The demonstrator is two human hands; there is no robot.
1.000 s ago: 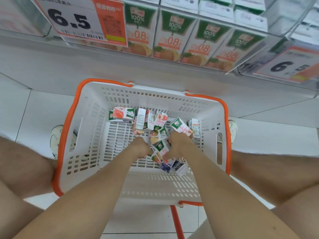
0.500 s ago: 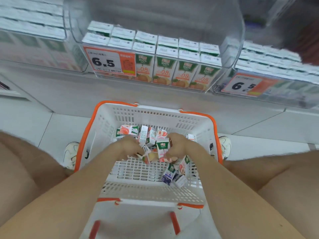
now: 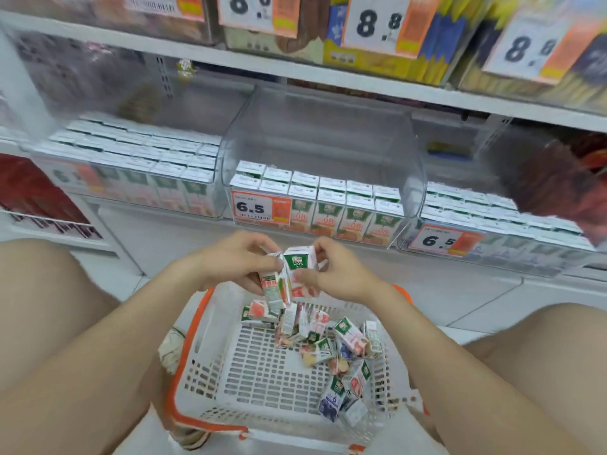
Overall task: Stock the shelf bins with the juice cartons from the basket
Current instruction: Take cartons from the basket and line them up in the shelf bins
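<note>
- Head view: the white shelf board (image 3: 295, 72) runs across above three clear bins, with open height between it and them.
- The person's left thigh (image 3: 49, 307) and right thigh (image 3: 542, 356) flank the basket and hem in both forearms.
- The left bin (image 3: 219, 192) and right bin (image 3: 492, 254) are packed nearly full.
- The middle bin (image 3: 414, 165), with a 6.5 price tag (image 3: 253, 208) on its front, holds two rows of shelved cartons (image 3: 328, 205) at its front edge; the room behind them is open.
- The white basket (image 3: 262, 372), orange-rimmed, sits below the middle bin, with loose cartons (image 3: 348, 339) heaped at its far and right sides.
- The left hand (image 3: 236, 264) is curled round one upright carton (image 3: 274, 290).
- The right hand (image 3: 338, 274) pinches a green-topped carton (image 3: 300, 262); the two held cartons touch, above the basket's far rim.
</note>
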